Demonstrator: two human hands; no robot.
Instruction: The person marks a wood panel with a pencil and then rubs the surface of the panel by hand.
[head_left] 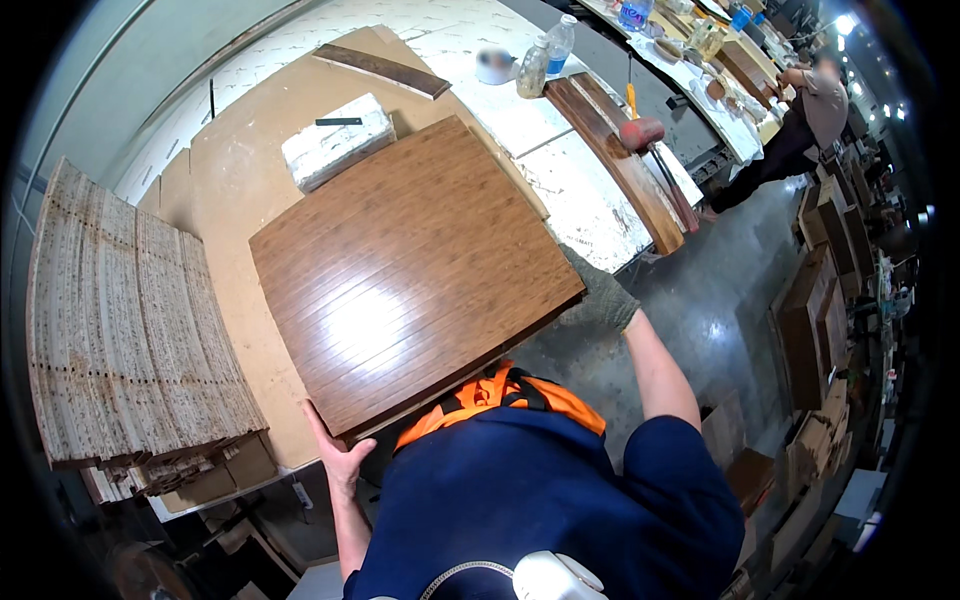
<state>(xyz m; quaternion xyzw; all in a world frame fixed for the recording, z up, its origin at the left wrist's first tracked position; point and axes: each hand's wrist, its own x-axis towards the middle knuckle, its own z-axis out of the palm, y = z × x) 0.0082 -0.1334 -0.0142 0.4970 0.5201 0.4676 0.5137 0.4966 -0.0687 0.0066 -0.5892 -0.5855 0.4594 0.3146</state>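
A large brown wood-grain panel (420, 270) with grooved lines lies in front of me, its near edge close to my waist. Bare, my left hand (340, 455) holds its near left corner, the thumb spread away from fingers that lie along the side. My right hand (600, 295), in a dark grey-green knit glove, grips the right corner; its fingertips are partly hidden by the panel. Just beyond the far edge sits a white wrapped block (338, 145) with a small black strip (339, 121) on top. Cardboard (225, 240) covers the table beneath.
Tall stacked boards (130, 320) stand at left. A dark wood strip (383, 72) lies at the back. Toward the right are bottles (533, 68), a tape roll (494, 67), a long wooden board (615, 165) and a red-headed mallet (641, 134). Another person (822, 105) stands far right.
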